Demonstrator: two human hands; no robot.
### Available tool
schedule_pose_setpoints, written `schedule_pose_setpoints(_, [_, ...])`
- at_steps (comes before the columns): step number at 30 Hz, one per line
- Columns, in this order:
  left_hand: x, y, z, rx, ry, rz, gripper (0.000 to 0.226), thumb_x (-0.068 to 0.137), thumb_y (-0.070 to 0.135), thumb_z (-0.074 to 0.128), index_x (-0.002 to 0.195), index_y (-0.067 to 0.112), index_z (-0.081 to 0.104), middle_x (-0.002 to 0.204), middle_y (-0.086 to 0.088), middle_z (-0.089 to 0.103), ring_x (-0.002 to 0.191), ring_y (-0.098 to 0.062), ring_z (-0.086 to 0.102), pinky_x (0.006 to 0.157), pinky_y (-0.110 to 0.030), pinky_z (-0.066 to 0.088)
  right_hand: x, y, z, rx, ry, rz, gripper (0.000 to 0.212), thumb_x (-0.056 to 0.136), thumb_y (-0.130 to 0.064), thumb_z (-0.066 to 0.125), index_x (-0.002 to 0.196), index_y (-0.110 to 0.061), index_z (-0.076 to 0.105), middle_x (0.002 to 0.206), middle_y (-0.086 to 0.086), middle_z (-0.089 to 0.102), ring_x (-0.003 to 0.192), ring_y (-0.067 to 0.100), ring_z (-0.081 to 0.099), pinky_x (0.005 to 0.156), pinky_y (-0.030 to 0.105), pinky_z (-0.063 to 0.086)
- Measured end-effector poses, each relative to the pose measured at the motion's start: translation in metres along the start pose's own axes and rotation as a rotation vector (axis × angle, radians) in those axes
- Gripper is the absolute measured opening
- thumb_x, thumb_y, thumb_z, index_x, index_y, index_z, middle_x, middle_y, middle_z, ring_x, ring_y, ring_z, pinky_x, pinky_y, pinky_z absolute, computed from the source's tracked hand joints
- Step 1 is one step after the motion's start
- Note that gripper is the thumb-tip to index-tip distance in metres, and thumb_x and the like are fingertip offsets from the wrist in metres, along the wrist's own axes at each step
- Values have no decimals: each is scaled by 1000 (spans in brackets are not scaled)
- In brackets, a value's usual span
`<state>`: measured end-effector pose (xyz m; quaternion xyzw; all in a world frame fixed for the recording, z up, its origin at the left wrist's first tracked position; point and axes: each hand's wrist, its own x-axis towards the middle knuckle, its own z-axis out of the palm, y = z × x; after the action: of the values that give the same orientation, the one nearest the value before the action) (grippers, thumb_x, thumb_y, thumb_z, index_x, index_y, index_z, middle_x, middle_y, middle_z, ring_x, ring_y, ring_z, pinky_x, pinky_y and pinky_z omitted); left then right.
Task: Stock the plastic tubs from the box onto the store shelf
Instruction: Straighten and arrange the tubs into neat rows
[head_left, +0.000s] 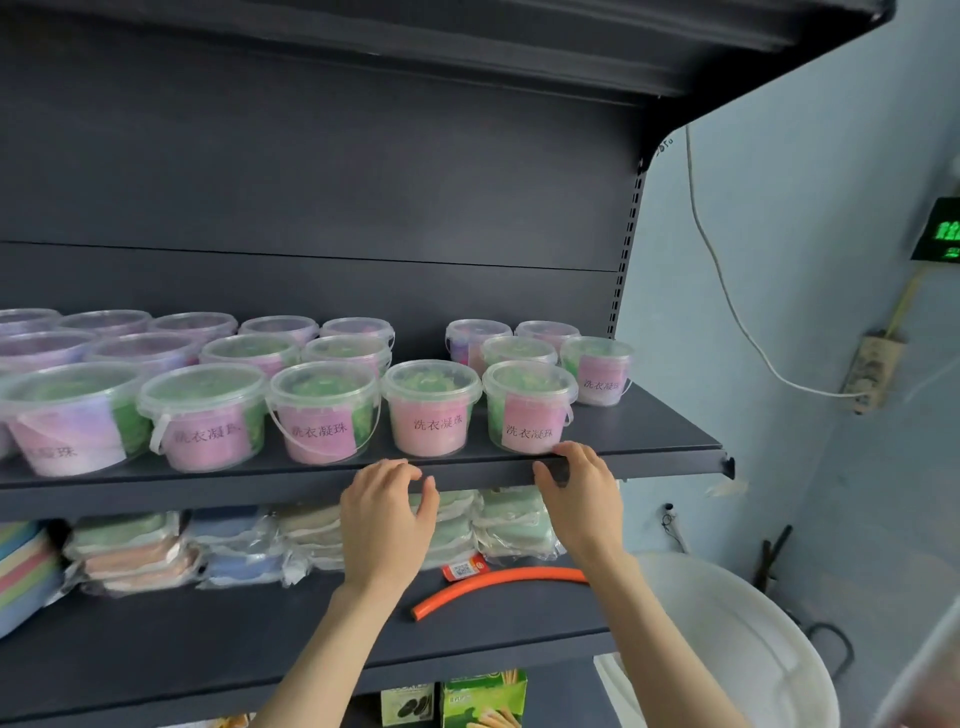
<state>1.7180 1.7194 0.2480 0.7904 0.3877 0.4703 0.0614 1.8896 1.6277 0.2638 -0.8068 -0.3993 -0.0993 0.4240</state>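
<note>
Plastic tubs (430, 408) with clear lids and pink labels are stood in rows on the store shelf (639, 441), and the stocking is judged to be far along. The shelf is filled from its left end almost to its right end. 5 tubs are counted in the front row. Behind it, roughly 6 are made out in a middle row and about 7 in a back row, though the far left ones are blurred and cut off by the frame, so the total of about 18 is only an estimate. 1 gap is left in the rear rows, directly behind the 4th front tub, and a bare strip of shelf is left to the right of the last tub.

The box is not seen in this view, so how many tubs remain to be placed cannot be told.

Neither hand is holding anything. The left hand (387, 512) is held just below the shelf's front edge with fingers loosely curled and half open. The right hand (582, 493) is rested with its fingertips on that front edge, directly in front of the 5th front tub (529, 405), its thumb spread apart from the fingers.

On the shelf below, 1 orange tube (498, 584) is lying beside stacked wrapped packs (135, 551).
</note>
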Motion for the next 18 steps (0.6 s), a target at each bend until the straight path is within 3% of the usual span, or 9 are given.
schedule_pose_setpoints(3, [19,9,-19,-89,34,82,7,79,10,70,73,10,66,65,-1,66,58,-23,61,52,-28,41,8,-16,-15,-24,61,-47,25,92,-27,57,109,-12,67,107,3,67,93,25,62,74,30,45])
schedule_pose_setpoints(7, [54,25,-33,-147,88,196,9,84,16,65,77,11,66,63,1,64,52,-19,58,47,-24,42,33,-39,-39,-9,121,-127,21,92,-26,56,98,-12,70,97,4,70,81,26,65,74,36,51])
schedule_pose_setpoints(10, [89,38,-31,-141,87,269,14,86,20,59,78,11,65,68,-1,65,58,-23,59,51,-31,48,63,-46,-51,-11,122,-156,20,91,-24,55,97,-11,70,97,3,71,83,23,66,74,35,52])
schedule_pose_setpoints(13, [126,47,-12,-93,-41,257,16,88,24,56,82,11,63,80,-2,67,71,-26,62,62,-38,50,97,-43,-54,-37,85,-164,17,90,-19,56,93,-9,70,94,6,70,84,26,64,72,38,53])
schedule_pose_setpoints(18, [180,61,36,-63,-280,199,17,86,30,56,95,17,63,97,2,63,94,-25,59,74,-33,47,153,-18,-42,-90,0,-134,15,87,-16,58,94,-12,70,98,11,69,92,30,62,76,37,52])
